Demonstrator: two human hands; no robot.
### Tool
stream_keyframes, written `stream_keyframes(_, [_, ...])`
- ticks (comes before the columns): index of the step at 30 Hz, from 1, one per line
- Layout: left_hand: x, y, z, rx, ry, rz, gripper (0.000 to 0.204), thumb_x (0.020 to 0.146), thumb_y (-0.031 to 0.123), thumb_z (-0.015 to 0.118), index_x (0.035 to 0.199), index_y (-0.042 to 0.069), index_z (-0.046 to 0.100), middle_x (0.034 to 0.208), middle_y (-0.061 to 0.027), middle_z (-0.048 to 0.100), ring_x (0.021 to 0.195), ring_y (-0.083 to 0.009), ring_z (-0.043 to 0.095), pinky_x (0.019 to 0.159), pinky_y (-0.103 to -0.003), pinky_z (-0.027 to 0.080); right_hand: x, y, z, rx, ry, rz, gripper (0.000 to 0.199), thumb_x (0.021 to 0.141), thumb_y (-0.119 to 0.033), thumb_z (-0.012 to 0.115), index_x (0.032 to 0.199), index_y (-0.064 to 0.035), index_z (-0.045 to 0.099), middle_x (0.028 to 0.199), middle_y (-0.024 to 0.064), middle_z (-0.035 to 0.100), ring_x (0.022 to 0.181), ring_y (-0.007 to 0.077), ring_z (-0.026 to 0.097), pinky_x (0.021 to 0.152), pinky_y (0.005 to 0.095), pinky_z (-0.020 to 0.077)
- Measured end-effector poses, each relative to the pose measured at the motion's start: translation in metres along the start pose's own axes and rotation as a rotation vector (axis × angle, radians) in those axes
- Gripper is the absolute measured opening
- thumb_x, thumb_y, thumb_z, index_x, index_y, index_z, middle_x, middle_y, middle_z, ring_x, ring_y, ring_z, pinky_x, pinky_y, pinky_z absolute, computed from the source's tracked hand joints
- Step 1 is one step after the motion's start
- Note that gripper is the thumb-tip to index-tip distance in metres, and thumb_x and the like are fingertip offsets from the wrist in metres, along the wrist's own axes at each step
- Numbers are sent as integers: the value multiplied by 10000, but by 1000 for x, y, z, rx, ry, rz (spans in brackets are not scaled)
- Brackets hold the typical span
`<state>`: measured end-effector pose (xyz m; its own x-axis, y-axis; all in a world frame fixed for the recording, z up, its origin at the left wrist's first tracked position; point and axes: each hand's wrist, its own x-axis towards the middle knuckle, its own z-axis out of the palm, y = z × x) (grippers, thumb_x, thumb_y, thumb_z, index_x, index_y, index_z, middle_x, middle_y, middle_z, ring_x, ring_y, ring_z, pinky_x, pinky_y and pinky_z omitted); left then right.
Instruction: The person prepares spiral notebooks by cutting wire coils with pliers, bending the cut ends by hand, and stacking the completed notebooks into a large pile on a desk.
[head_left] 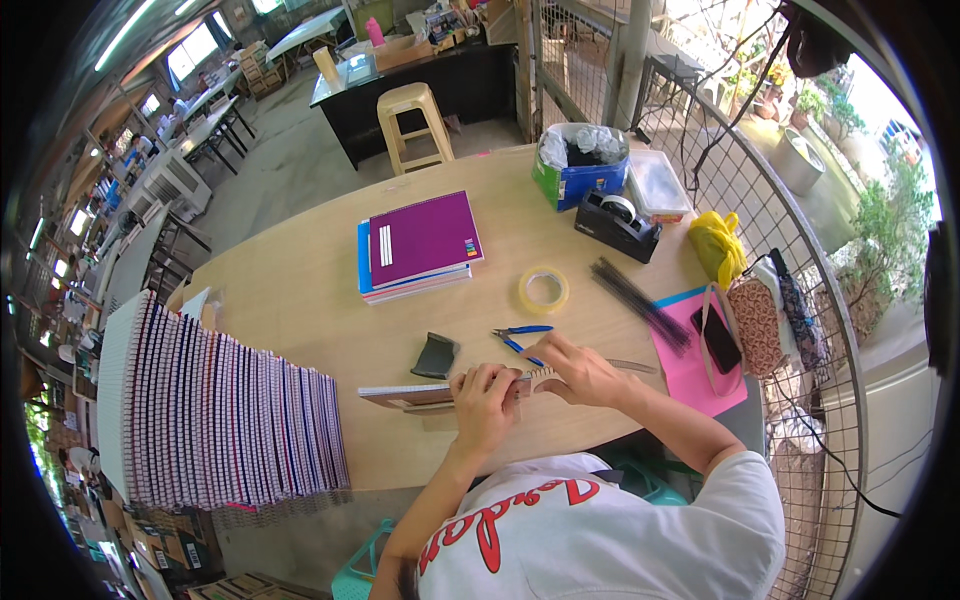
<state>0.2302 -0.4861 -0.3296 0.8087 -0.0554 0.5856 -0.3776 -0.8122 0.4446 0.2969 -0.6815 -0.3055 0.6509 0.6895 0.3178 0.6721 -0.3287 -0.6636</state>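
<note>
A notebook (408, 397) is held edge-on above the near side of the table, with its cover and page edges showing. My left hand (484, 402) is closed around its right end. My right hand (578, 372) pinches a spiral binding coil (632, 367) at that same end, and the coil's loose tail sticks out to the right past my fingers. How far the coil runs through the notebook's holes is hidden by my hands. Just beyond my hands lie blue-handled pliers (524, 341) and a small dark folded piece (435, 355).
A tall stack of spiral notebooks (235, 410) stands at the left. Purple and blue notebooks (425, 240) lie farther back. Clear tape (543, 290), a bundle of dark coils (640, 305), a tape dispenser (617, 226), a box (580, 178) and a phone (717, 337) occupy the right side.
</note>
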Motion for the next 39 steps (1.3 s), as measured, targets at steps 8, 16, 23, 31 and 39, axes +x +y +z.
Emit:
stream_keyframes(8, [7,-2,-2,-15,-23,-26,191,753,86,767,910,157,684,840,18,589,848,-199,583,796,-376,366,3,4,0,23,-9,75,167,848,-85,705,995,-53,633,923,111,626,802,358,640,658,437,502])
stream_keyframes(16, [4,0,1,16,-2,-39,219,720,78,765,902,164,679,845,21,584,866,-194,580,815,-386,353,0,5,-1,91,-19,1,165,829,-59,709,980,-52,643,911,105,606,818,353,631,671,444,499])
stream_keyframes(23, [5,1,0,28,-17,-49,214,728,93,765,905,180,681,862,15,587,867,-195,579,832,-389,351,0,10,-2,67,-75,42,170,832,-52,703,988,-51,635,915,129,593,788,367,631,647,447,499])
stream_keyframes(31, [1,-2,2,-64,-4,-30,303,715,24,764,970,133,643,892,-11,614,860,-227,607,799,-393,413,9,-16,3,-51,-1,100,241,809,-103,734,1014,-67,613,984,84,608,865,359,630,654,441,522])
stream_keyframes(39, [0,-15,2,-170,-40,1,432,702,-28,765,1072,113,593,916,-24,634,860,-238,622,791,-392,418,6,-25,13,-166,83,91,201,802,-134,754,971,-83,659,964,58,630,973,293,611,777,414,509])
